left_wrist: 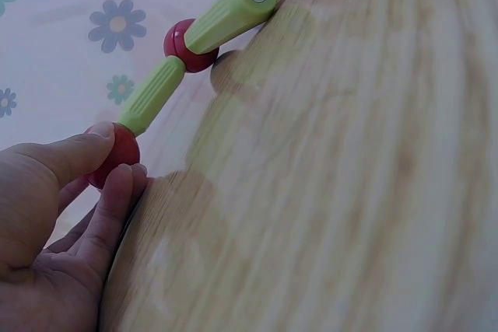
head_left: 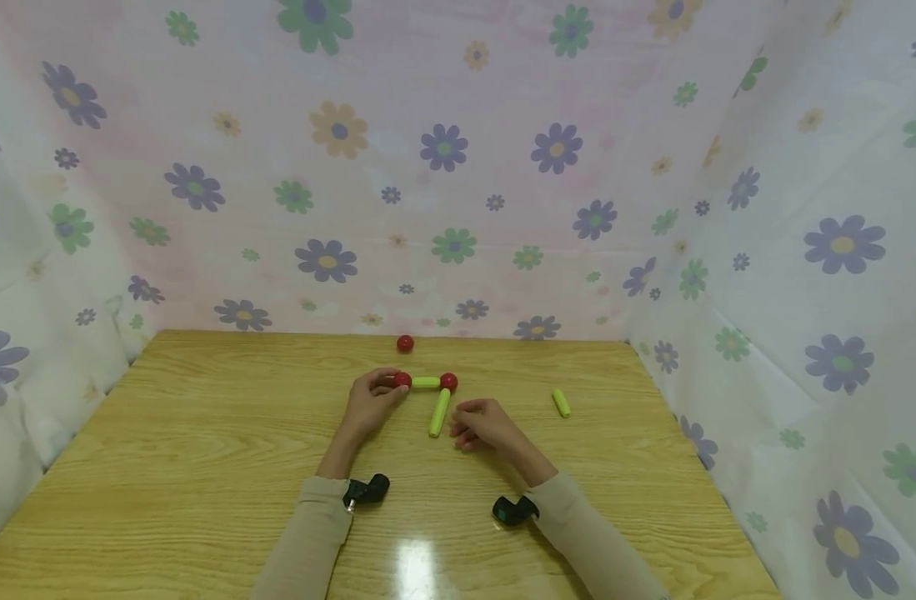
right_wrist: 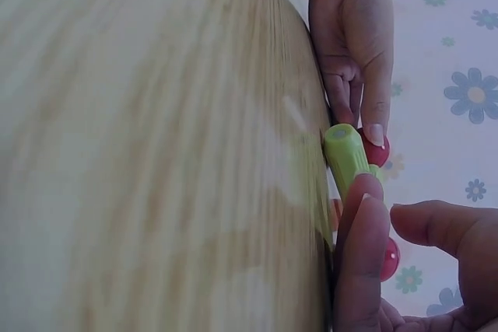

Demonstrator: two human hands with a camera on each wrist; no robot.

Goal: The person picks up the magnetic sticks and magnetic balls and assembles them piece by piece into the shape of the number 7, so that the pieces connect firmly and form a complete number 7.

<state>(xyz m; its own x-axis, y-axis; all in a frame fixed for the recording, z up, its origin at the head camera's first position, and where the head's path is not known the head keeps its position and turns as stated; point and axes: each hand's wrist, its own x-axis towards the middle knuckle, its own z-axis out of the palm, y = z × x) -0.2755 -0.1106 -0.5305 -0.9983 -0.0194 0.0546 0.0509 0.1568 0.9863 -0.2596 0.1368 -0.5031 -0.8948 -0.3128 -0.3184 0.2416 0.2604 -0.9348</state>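
Note:
My left hand (head_left: 371,402) pinches a red ball (left_wrist: 117,153) between thumb and fingers. From that ball a short yellow-green rod (head_left: 426,382) runs right to a second red ball (head_left: 448,381). Another yellow-green rod (head_left: 438,414) joins the second ball and points toward me; a small silvery disc shows in its end in the left wrist view. Just right of this rod, my right hand (head_left: 489,425) holds nothing, its fingers loosely bent. In the right wrist view a gap shows between its thumb and fingers (right_wrist: 362,258).
A loose red ball (head_left: 405,343) lies near the back edge of the wooden table (head_left: 202,450). To the right lies a loose yellow-green rod (head_left: 561,403). Flowered cloth (head_left: 397,208) hangs behind the table and along its sides. Each wrist wears a black camera.

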